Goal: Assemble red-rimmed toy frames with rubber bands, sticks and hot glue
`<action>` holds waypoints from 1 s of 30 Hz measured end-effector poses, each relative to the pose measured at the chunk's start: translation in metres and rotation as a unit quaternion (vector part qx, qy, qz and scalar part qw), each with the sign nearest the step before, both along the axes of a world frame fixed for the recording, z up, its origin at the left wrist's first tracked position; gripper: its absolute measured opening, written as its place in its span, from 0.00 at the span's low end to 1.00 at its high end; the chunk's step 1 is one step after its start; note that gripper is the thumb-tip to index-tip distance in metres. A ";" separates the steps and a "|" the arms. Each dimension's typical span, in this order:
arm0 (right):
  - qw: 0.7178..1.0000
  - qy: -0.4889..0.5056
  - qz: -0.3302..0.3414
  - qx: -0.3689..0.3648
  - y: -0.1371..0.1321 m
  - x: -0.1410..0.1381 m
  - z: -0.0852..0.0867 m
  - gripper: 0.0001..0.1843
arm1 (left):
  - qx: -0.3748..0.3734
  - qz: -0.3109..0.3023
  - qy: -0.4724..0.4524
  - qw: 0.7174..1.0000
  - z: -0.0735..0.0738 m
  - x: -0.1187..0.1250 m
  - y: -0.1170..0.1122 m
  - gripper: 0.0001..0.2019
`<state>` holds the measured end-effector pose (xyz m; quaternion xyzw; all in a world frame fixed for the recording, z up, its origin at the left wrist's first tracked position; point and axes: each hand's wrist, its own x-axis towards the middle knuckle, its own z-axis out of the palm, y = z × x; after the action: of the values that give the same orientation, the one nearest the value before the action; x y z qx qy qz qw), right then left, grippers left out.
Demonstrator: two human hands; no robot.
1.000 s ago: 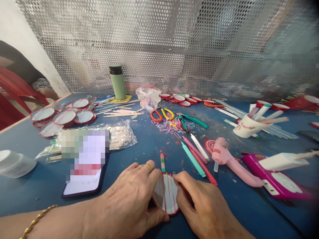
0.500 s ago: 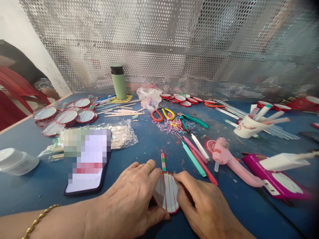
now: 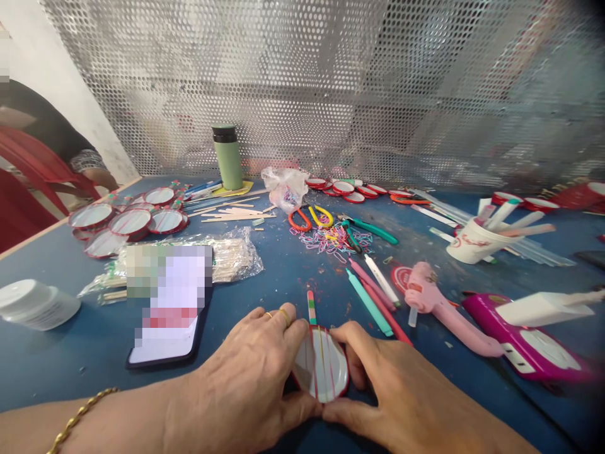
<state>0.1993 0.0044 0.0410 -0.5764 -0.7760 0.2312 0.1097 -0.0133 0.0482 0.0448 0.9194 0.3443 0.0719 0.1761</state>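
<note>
Between my hands lies a round jar lid (image 3: 331,366), white inside with a red rim. Several thin coloured bands stretch lengthwise across it. A flat stick (image 3: 311,308) with red, pale and green stripes sticks out from its far edge. My left hand (image 3: 258,369) grips the lid's left side, its fingers covering part of the rim. My right hand (image 3: 378,378) curls round the right side, thumb at the near edge and index finger at the far edge. Just beyond, to the right, lie a teal marker (image 3: 369,302) and a red marker (image 3: 390,320).
At left are a phone (image 3: 172,315), a white bottle (image 3: 40,304), bagged sticks (image 3: 236,255) and stacked lids (image 3: 130,222). Small coloured bands (image 3: 326,243) and pliers (image 3: 373,230) lie ahead. A pink glue gun (image 3: 444,315), magenta power strip (image 3: 529,343) and cup (image 3: 477,243) stand right.
My right thumb has come out to the lid's near edge, and the right hand has spread wider round it. More of the lid's right side shows. My left hand keeps its hold.
</note>
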 end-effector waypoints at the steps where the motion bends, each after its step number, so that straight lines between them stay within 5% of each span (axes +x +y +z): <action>1: 1.000 0.000 -0.003 -0.020 0.001 0.001 0.001 0.18 | -0.001 0.000 -0.001 1.000 0.001 0.000 0.000 0.20; 7: 0.996 -0.005 -0.024 -0.080 0.005 0.005 0.002 0.18 | -0.016 0.005 0.001 1.000 0.004 0.002 -0.001 0.21; 30: 1.000 0.004 0.020 -0.016 0.003 0.005 -0.008 0.22 | -0.057 0.006 -0.016 0.998 0.005 0.002 0.001 0.18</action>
<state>0.2046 0.0078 0.0334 -0.5612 -0.7834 0.2481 0.0988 -0.0117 0.0488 0.0501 0.9046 0.3500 0.0681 0.2337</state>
